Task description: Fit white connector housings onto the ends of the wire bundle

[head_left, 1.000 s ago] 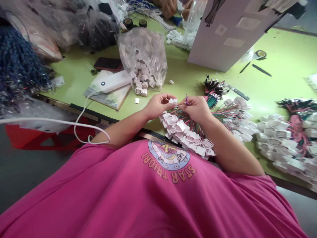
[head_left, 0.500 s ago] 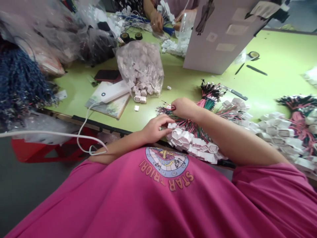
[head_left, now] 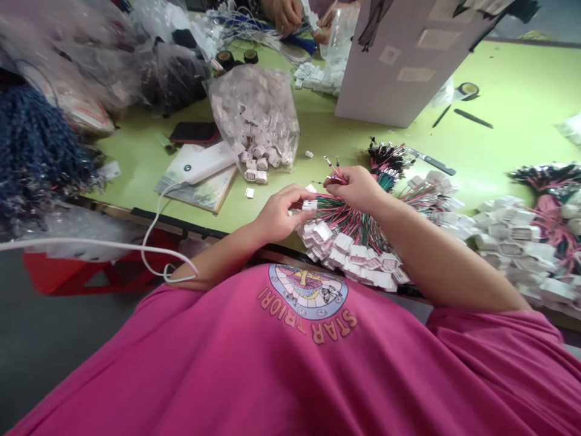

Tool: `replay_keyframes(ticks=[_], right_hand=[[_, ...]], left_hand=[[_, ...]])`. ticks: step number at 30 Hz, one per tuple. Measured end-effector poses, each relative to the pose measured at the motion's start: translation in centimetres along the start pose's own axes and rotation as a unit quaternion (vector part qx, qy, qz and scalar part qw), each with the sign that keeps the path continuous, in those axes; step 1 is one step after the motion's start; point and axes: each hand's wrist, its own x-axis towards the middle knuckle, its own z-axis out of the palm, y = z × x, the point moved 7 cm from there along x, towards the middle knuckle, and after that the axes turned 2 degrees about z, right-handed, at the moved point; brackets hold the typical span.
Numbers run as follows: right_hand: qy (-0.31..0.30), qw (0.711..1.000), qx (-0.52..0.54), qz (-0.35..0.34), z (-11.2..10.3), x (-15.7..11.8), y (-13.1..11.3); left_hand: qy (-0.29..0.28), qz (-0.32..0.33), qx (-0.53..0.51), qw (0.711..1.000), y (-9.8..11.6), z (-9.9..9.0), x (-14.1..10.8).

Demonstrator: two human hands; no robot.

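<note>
My left hand (head_left: 282,213) pinches a white connector (head_left: 309,206) between thumb and fingers, at the left edge of a fanned bundle of pink and green wires (head_left: 358,225). White connectors (head_left: 358,254) line the near side of that bundle, at the table's front edge. Just above the wires, my right hand (head_left: 351,184) is closed on a few thin wires (head_left: 336,172), whose metal tips stick out to the left. Behind it lies the bundle's black-tipped end (head_left: 385,156).
An open plastic bag of connectors (head_left: 258,121) lies beyond my left hand, beside a white power bank (head_left: 211,165) on a notebook. A grey box (head_left: 385,72) stands behind. More harnesses (head_left: 512,233) lie right. Another person's hands (head_left: 288,15) work at the far side.
My right hand has moved slightly right and up relative to the bundle, with wire tips now spread out. My left hand has shifted up and holds a connector at the wires' edge.
</note>
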Motion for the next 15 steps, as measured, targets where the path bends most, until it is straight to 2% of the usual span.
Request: replay_keyframes(ticks=[3, 7, 10, 15], right_hand=[[-0.003, 0.999, 0.038, 0.005, -0.3, -0.6, 0.2], [-0.011, 0.997, 0.069, 0.013, -0.3, -1.4, 0.4], [0.009, 0.998, 0.063, 0.014, -0.3, -1.7, 0.5], [0.019, 0.999, 0.047, -0.007, 0.1, -1.8, 0.4]], left_hand=[[0.020, -0.067, -0.115, 0.991, -1.6, 0.3, 0.3], [0.052, -0.154, -0.238, 0.958, -3.8, 1.1, 0.7], [0.067, -0.162, -0.265, 0.948, -4.3, 1.2, 1.0], [0.059, -0.172, -0.254, 0.950, -4.3, 1.4, 1.0]])
